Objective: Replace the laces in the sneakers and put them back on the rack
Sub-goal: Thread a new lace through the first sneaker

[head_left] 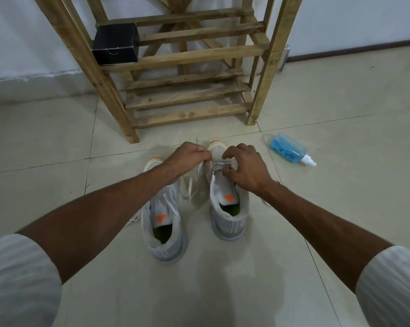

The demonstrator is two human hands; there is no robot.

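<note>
Two light grey sneakers with orange tongue tabs stand side by side on the tiled floor, toes toward the rack: the left sneaker (164, 228) and the right sneaker (227, 208). My left hand (187, 156) pinches a white lace (191, 182) above the right sneaker's front eyelets. The lace hangs down in loops between the two shoes. My right hand (244, 169) rests on the right sneaker's laced part, its fingers curled round the upper and the lace there. The wooden shoe rack (187, 55) stands just beyond the shoes.
A black box (115, 44) sits at the left end of the rack's middle shelf. A blue spray bottle (290, 149) lies on the floor to the right of the shoes. A white wall runs behind the rack.
</note>
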